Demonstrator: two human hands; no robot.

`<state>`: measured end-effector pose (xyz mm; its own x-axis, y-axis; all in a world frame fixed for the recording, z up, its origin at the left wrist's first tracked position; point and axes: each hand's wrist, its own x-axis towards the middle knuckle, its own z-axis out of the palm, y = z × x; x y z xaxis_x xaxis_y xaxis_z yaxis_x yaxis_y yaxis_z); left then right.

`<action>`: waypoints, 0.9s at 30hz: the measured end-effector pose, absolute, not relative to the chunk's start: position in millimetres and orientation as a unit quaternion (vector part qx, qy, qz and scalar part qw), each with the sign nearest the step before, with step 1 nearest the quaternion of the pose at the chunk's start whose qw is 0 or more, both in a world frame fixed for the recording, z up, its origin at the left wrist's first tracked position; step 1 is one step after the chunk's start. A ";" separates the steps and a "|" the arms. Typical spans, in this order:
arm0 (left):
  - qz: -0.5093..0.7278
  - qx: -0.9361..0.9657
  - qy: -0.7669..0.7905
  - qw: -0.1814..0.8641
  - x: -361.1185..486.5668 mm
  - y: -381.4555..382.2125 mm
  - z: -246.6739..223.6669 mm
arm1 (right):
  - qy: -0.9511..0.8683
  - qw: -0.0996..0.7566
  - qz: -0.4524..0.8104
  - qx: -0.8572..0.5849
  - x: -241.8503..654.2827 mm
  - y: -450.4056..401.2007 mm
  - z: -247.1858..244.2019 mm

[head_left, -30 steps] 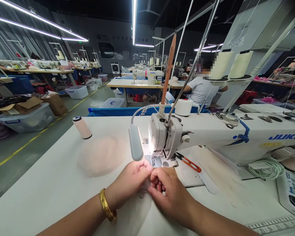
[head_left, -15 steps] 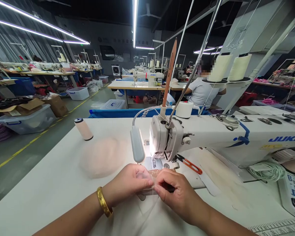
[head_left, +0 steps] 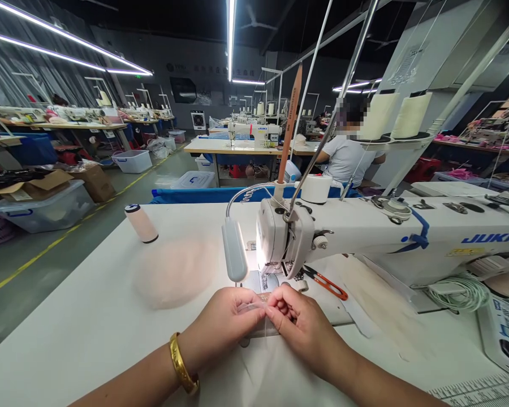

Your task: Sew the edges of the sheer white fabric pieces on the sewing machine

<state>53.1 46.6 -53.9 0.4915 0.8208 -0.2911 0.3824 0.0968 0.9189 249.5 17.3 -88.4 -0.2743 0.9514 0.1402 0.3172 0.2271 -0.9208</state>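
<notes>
Just in front of the sewing machine (head_left: 275,234), both my hands meet fingertip to fingertip over a thin, see-through pale fabric (head_left: 267,367). My left hand (head_left: 224,316), with a gold bangle at the wrist, pinches the fabric between thumb and curled fingers. Thumb and forefinger of my right hand (head_left: 305,328) pinch its edge right beside the left thumb. The cloth drapes down toward me from between the hands. Behind the fingers, the needle plate (head_left: 268,281) is lit by the machine's light. Exactly how the fabric's edges lie is hidden by my fingers.
Orange-handled thread snips (head_left: 328,285) lie right of the needle area. A heap of sheer beige fabric (head_left: 176,274) and a thread cone (head_left: 141,224) are on the left. A grey lamp (head_left: 234,251) hangs near the needle. A person (head_left: 348,158) sits ahead.
My right hand's fingers have curled in more, and both hands' fingertips have come closer together on the fabric. The camera view has shifted slightly.
</notes>
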 end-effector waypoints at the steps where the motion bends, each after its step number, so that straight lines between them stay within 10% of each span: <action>1: 0.189 0.649 0.467 0.570 53.4 45.9 -53.7 | -0.687 0.380 0.412 -0.463 249.3 17.1 -87.9; 27: 0.252 0.652 0.478 0.531 59.8 43.1 -59.3 | -0.727 0.368 0.344 -0.466 251.4 14.4 -84.4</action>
